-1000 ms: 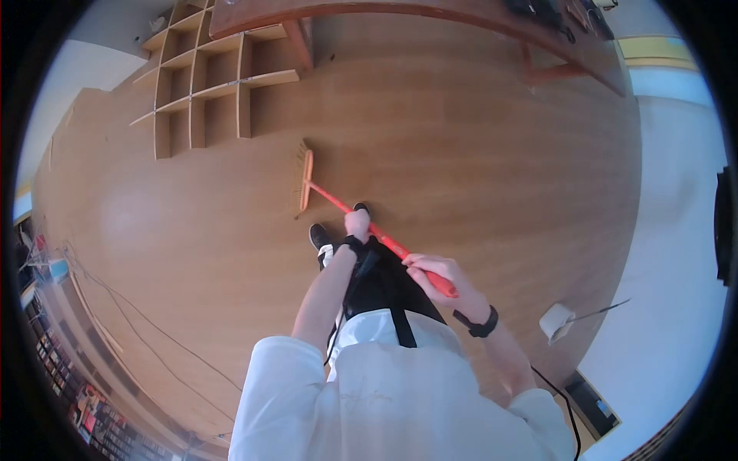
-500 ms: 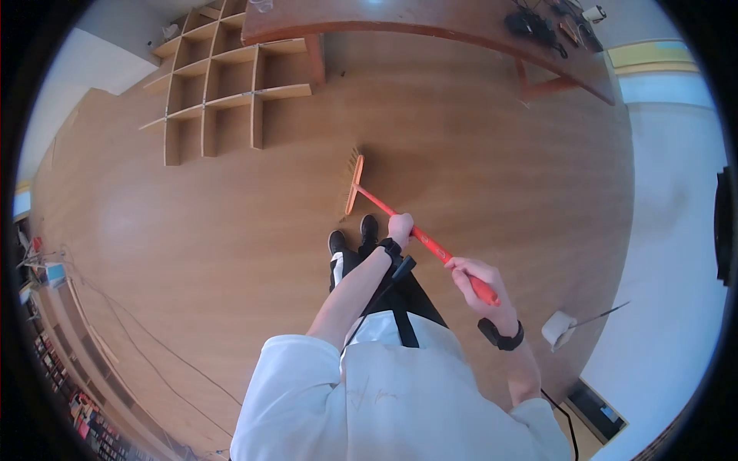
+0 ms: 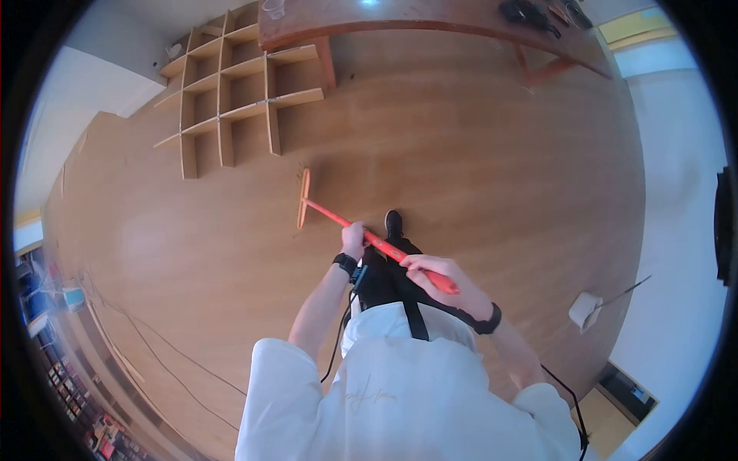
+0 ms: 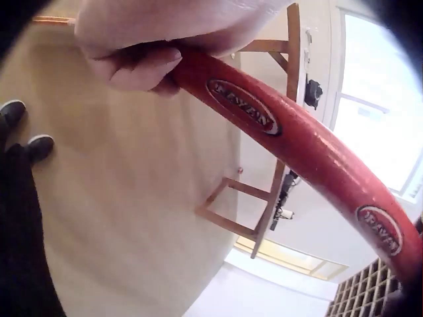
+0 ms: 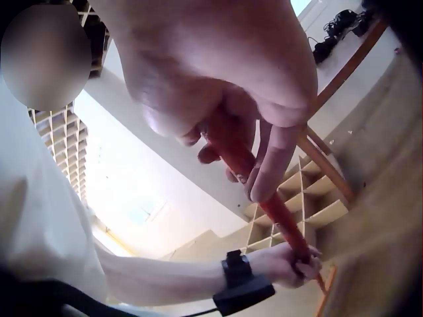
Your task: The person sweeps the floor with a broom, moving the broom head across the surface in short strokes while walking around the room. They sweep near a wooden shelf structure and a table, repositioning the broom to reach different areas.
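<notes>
A red pole (image 3: 334,217) slants from an orange broom-like head (image 3: 304,198) on the brown floor up to the right. The left hand (image 3: 354,240) grips the pole partway along; in the left wrist view that hand (image 4: 158,39) is curled round the red pole (image 4: 297,139). Near the pole's upper end, the right hand (image 3: 446,278) holds it. Seen from the right wrist, the right hand (image 5: 225,79) has its fingers round the pole (image 5: 281,218), and the left hand (image 5: 284,264) is lower down.
A wooden grid shelf (image 3: 223,115) lies at the back left beside a reddish table (image 3: 430,17). Cables (image 3: 165,349) run over the floor at the left. A white container (image 3: 586,310) with a thin stick stands at the right, near the wall. One shoe (image 3: 393,223) shows below.
The broom head and both hands moved right, then back left. The feet have shifted: one shoe now shows ahead, where two were visible. Both hands keep their grip.
</notes>
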### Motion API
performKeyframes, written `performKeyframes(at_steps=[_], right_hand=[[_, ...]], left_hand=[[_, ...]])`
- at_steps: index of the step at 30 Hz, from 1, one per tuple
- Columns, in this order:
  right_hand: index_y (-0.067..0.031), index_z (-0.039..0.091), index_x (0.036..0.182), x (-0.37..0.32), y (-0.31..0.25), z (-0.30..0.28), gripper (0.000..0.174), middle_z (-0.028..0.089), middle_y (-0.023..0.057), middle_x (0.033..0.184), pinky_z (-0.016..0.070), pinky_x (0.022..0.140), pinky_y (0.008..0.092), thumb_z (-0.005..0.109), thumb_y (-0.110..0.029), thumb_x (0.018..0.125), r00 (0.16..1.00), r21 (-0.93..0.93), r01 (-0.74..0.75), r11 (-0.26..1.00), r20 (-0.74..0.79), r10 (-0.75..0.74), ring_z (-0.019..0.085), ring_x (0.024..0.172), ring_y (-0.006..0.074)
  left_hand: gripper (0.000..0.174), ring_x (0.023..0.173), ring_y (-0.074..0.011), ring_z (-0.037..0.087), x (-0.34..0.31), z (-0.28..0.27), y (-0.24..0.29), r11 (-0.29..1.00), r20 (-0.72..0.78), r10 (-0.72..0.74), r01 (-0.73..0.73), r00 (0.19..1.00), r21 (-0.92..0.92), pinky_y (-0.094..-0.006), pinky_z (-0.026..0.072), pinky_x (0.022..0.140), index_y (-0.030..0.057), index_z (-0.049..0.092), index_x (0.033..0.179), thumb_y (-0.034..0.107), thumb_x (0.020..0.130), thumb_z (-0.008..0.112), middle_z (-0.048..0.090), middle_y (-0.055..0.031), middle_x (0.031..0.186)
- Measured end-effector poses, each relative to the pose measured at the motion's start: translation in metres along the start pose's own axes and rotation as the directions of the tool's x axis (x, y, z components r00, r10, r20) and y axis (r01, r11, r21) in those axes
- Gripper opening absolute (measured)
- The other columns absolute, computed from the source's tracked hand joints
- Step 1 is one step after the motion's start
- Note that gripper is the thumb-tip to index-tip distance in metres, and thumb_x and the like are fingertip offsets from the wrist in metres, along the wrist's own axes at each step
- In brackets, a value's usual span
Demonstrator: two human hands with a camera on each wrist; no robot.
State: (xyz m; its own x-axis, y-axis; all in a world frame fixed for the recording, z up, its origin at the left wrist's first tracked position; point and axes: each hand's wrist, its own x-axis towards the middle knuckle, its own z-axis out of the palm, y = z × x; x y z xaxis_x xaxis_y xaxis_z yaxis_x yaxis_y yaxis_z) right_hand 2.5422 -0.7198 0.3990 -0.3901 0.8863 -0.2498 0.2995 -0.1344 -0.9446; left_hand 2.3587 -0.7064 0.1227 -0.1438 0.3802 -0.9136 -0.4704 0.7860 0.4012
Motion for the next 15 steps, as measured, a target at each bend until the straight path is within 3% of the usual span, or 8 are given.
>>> performKeyframes(at_steps=[3,4,6,8,9,11,15], right_hand=[[0.0027,0.058,0.092,0.009,0.022,0.031,0.011,0.064,0.0129,0.096,0.048,0.075,0.0272,0.06,-0.006,0.085,0.995,0.025,0.08,0.996,0.062,-0.082,0.062,0.082,0.0232],[-0.0007,0.06,0.097,0.014,0.033,0.042,0.016,0.065,0.0137,0.095,0.0499,0.072,0.0312,0.062,-0.011,0.085,0.988,0.002,0.139,0.99,0.07,-0.139,0.063,0.082,0.0292],[-0.0006,0.061,0.096,0.019,0.046,0.059,0.016,0.065,0.0134,0.095,0.0502,0.072,0.0316,0.062,-0.012,0.084,0.988,-0.046,0.14,0.989,0.066,-0.137,0.063,0.082,0.0299],[0.0,0.061,0.092,0.021,0.05,0.071,0.016,0.065,0.013,0.096,0.051,0.073,0.0324,0.062,-0.014,0.084,0.978,-0.07,0.209,0.975,0.021,-0.208,0.063,0.083,0.0311],[0.0001,0.062,0.091,0.023,0.04,0.071,0.015,0.065,0.013,0.095,0.0514,0.074,0.0329,0.062,-0.014,0.084,0.986,-0.088,0.162,0.983,0.049,-0.158,0.063,0.083,0.0304],[-0.0002,0.062,0.09,0.029,0.04,0.071,0.015,0.065,0.0126,0.095,0.0512,0.075,0.0332,0.061,-0.014,0.084,0.977,-0.127,0.215,0.968,0.041,-0.211,0.063,0.085,0.0299],[-0.0017,0.062,0.089,0.035,0.032,0.068,0.016,0.064,0.012,0.095,0.0499,0.076,0.034,0.06,-0.017,0.085,0.988,-0.141,0.145,0.979,0.068,-0.136,0.062,0.085,0.0296]], left_hand=[[0.016,0.042,-0.0164,0.045,0.024,-0.039,-0.009,0.999,-0.046,-0.007,0.005,0.999,-0.049,-0.0301,0.0371,0.036,0.0081,0.049,0.066,0.013,0.075,0.061,0.046,-0.0031,0.056],[0.016,0.042,-0.0164,0.045,0.033,-0.049,-0.014,0.999,-0.035,-0.009,0.008,0.999,-0.041,-0.0301,0.0371,0.036,0.0081,0.049,0.066,0.013,0.075,0.061,0.046,-0.0031,0.056],[0.016,0.042,-0.0161,0.047,0.048,-0.07,-0.021,0.989,-0.022,-0.015,0.011,1.0,-0.15,-0.0295,0.0392,0.037,0.0082,0.05,0.067,0.013,0.073,0.065,0.048,-0.0029,0.056],[0.016,0.043,-0.0162,0.047,0.059,-0.083,-0.02,0.995,0.002,-0.006,0.006,1.0,-0.103,-0.0294,0.0406,0.038,0.008,0.051,0.067,0.012,0.073,0.065,0.048,-0.0028,0.056],[0.016,0.043,-0.0162,0.048,0.062,-0.085,-0.021,0.998,0.016,0.005,-0.004,1.0,-0.056,-0.0293,0.042,0.038,0.0079,0.051,0.068,0.012,0.073,0.066,0.048,-0.0027,0.056],[0.018,0.043,-0.0162,0.05,0.05,-0.082,-0.009,0.999,0.029,0.032,-0.031,0.999,-0.042,-0.0291,0.0434,0.039,0.0079,0.051,0.069,0.012,0.073,0.067,0.049,-0.0024,0.057],[0.02,0.043,-0.0151,0.051,0.043,-0.073,-0.006,0.987,0.027,0.017,-0.013,0.999,-0.158,-0.0278,0.0432,0.038,0.008,0.052,0.068,0.014,0.073,0.07,0.052,-0.0027,0.059]])
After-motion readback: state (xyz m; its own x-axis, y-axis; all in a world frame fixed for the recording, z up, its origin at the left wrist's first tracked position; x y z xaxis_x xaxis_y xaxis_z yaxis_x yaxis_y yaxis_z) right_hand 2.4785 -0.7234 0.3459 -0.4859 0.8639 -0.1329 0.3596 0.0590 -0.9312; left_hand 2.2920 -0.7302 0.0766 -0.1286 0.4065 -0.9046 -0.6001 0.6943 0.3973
